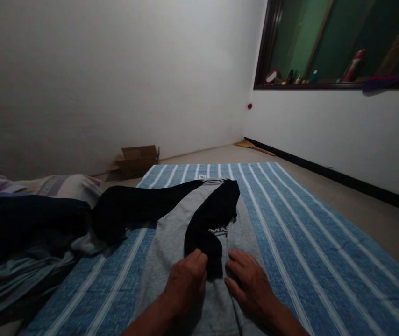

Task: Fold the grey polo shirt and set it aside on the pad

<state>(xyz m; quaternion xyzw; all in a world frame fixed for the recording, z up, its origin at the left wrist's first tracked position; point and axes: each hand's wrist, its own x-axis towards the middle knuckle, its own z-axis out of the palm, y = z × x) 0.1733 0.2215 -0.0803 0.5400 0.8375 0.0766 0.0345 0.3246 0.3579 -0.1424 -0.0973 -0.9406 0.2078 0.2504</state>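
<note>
A grey long-sleeved shirt [171,242] with black sleeves lies on a blue striped bedsheet [283,224]. Its right side is turned inward, and that black sleeve [206,224] lies bent over the front, partly covering white lettering. The other sleeve [136,203] stretches out to the left. My left hand [187,280] is closed on the left edge of the bent sleeve, near its cuff. Just right of the cuff, my right hand [250,282] rests on the folded grey fabric with its fingers extended, holding nothing. The shirt's hem is partly hidden by my forearms.
Heaped clothes [27,233] lie along the left side, touching the outstretched sleeve. An open cardboard box [138,161] stands on the floor by the wall. A broom [253,147] lies in the far corner. Bottles and a small mirror [271,76] line the window sill.
</note>
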